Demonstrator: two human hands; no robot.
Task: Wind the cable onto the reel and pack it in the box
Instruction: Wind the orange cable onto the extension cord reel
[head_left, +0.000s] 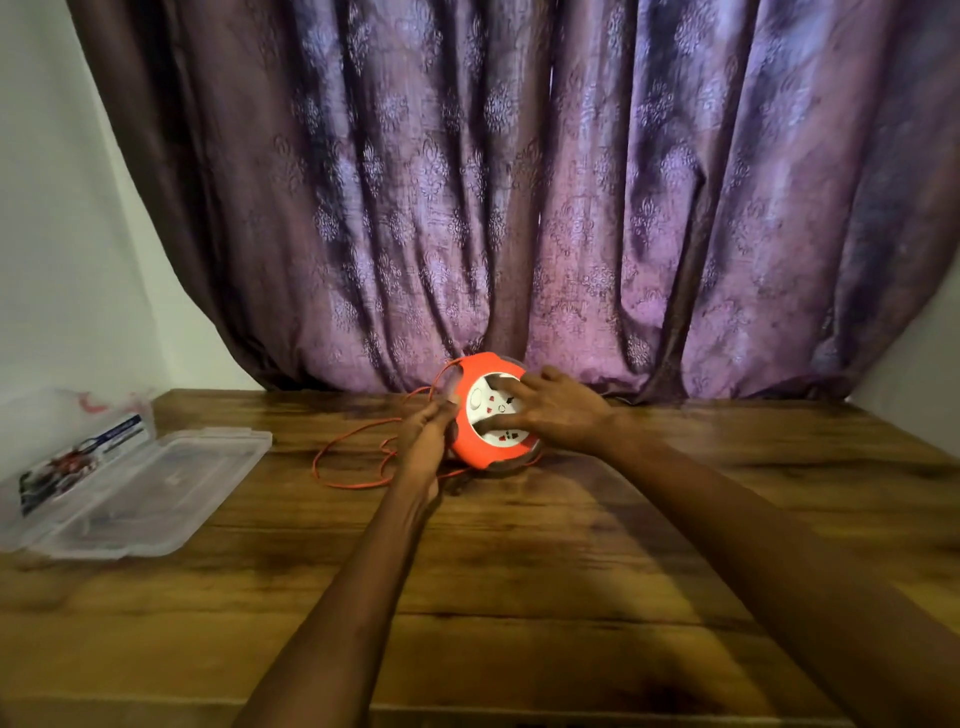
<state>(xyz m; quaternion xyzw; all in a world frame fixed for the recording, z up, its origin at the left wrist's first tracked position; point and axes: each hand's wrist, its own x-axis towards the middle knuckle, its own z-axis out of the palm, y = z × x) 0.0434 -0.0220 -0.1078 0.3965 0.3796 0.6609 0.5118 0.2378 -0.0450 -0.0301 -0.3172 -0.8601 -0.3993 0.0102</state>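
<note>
Head view, orange-and-white reel, loose cable

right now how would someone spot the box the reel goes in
Start at the wooden table and go to its left edge, by the white wall. The clear plastic box lies there open, the only see-through thing, well apart from the orange reel.

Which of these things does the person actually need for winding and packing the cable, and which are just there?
Part of the job:
- orange reel, under the right hand
- orange cable, fed by the left hand
- clear plastic box, lying open

Just there:
- purple curtain
- wooden table
</note>
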